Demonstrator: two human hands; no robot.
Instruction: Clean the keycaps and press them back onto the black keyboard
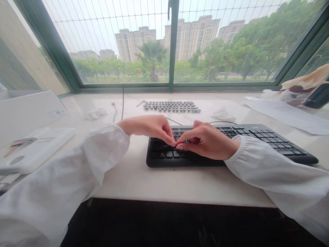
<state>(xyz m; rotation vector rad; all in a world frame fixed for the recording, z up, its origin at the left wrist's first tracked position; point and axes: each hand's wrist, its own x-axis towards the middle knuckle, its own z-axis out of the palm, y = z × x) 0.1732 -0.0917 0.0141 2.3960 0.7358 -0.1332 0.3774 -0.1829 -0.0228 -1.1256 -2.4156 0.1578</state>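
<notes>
A black keyboard (168,162) lies on the white sill-like desk, with many key positions in its upper left bare of caps. Over its left part, my left hand (151,127) reaches in with thumb and forefinger pinched together. My right hand (205,140) comes from the other side, also in a pinch, its fingertips meeting those of the left just above the keys. Whatever sits between the fingertips is too small or hidden to make out. Behind the keyboard, loose black keycaps (171,106) are laid out in rows.
A thin bluish tool (140,103) lies left of the keycaps, near a cable with a plug (113,109). Crumpled clear plastic (223,113) is to their right. White boxes (31,106) stand at left; paper sheets (293,113) lie at right. The desk's front edge (180,202) is close.
</notes>
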